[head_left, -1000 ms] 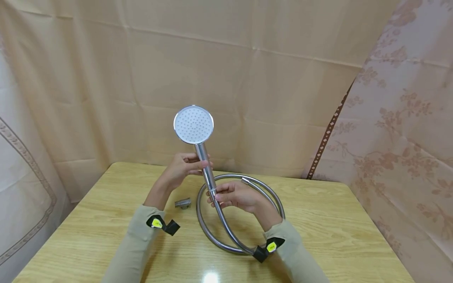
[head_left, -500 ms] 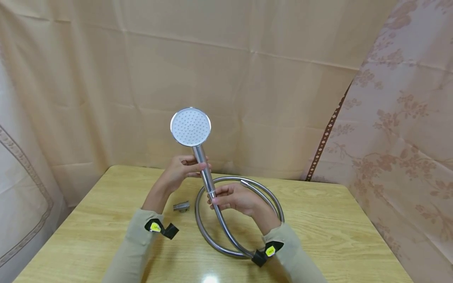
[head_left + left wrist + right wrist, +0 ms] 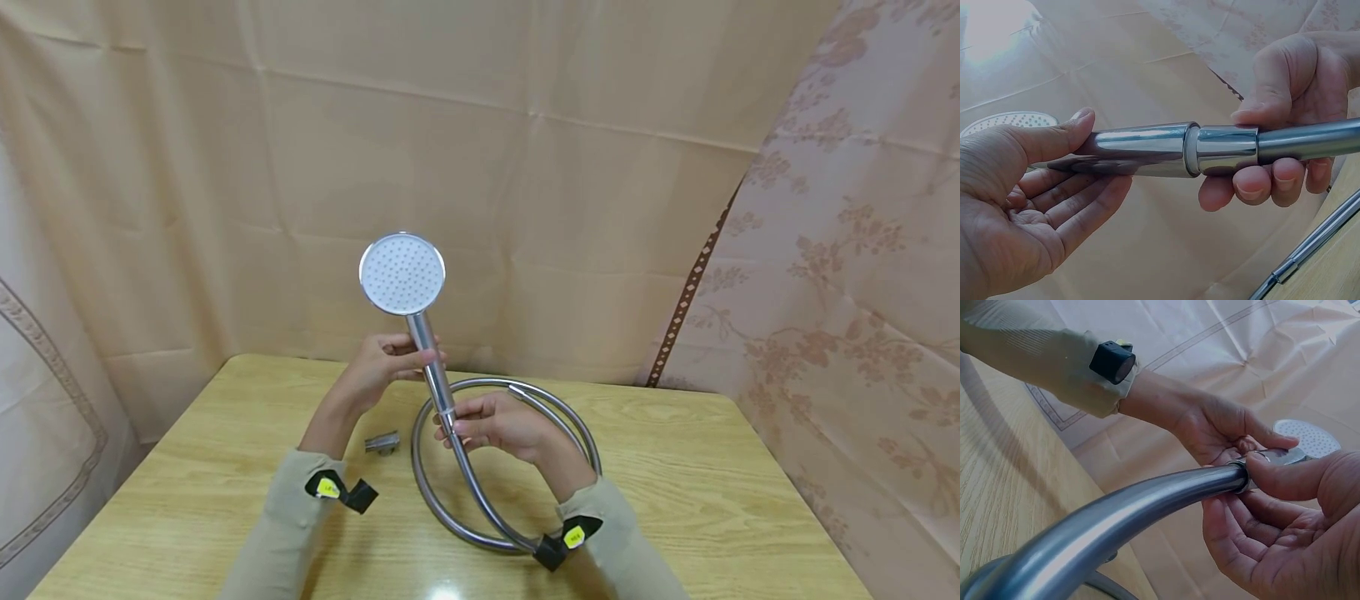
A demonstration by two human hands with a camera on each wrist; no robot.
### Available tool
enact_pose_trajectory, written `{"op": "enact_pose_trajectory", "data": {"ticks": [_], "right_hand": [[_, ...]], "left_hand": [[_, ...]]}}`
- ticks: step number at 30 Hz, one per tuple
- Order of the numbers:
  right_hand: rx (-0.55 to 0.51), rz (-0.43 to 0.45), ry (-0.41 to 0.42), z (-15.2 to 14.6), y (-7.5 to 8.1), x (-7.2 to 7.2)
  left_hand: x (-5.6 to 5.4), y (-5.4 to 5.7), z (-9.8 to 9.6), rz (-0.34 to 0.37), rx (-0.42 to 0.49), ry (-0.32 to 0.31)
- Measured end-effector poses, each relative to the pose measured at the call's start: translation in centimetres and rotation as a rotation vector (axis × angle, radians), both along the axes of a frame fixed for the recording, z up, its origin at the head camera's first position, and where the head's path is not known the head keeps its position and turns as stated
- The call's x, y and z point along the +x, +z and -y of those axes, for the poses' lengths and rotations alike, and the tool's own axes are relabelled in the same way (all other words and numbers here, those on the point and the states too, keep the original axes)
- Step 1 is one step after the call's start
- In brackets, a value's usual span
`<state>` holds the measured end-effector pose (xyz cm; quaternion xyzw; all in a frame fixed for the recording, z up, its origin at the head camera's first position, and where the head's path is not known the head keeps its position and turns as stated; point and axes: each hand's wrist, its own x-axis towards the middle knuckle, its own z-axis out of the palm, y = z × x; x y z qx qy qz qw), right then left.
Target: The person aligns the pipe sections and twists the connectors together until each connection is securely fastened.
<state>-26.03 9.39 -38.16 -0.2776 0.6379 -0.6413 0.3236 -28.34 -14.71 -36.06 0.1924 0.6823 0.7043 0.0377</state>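
A chrome shower head (image 3: pixel 402 273) with a round white nozzle face is held up above the table, tilted to the left. My left hand (image 3: pixel 382 367) grips its handle (image 3: pixel 1141 150), thumb on the near side. At the handle's lower end, my right hand (image 3: pixel 498 423) pinches the metal collar nut (image 3: pixel 1229 150) of the shower hose (image 3: pixel 480 492) between thumb and fingers. Handle and nut sit in line, with a narrow pale ring showing between them in the left wrist view. From the nut the hose curves down to the table.
The rest of the hose lies coiled on the wooden table (image 3: pixel 675 475), its free end (image 3: pixel 517 392) towards the back. Left of the coil lies a small metal bracket-like fitting (image 3: pixel 382 442). A beige curtain (image 3: pixel 480 167) hangs behind the table, a floral one (image 3: pixel 847 292) on the right.
Both hands keep their hold on the shower head and hose nut. The right fingers shift slightly around the nut. The whole scene sits a little lower in the head view.
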Motion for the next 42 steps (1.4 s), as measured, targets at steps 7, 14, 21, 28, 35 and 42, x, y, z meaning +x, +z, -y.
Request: {"op": "enact_pose_trajectory", "data": {"ticks": [7, 14, 21, 28, 35, 42], "right_hand": [[-0.018, 0.015, 0.001, -0.21, -0.08, -0.1], [-0.019, 0.035, -0.029, -0.35, 0.01, 0.11], [-0.009, 0.042, -0.058, -0.25, 0.07, 0.22], [-0.003, 0.001, -0.038, -0.43, -0.01, 0.11], [-0.024, -0.007, 0.003, -0.65, -0.05, -0.03], [-0.034, 0.021, 0.01, -0.72, 0.07, -0.03]], "left_hand": [[0.17, -0.06, -0.04, -0.01, -0.007, 0.002], [0.29, 0.02, -0.16, -0.011, -0.012, 0.005], [0.44, 0.17, -0.19, -0.013, -0.002, 0.003], [0.56, 0.26, -0.29, -0.015, 0.001, 0.009], [0.5, 0.25, -0.41, -0.018, 0.003, 0.006], [0.57, 0.26, -0.4, -0.009, 0.003, 0.008]]}}
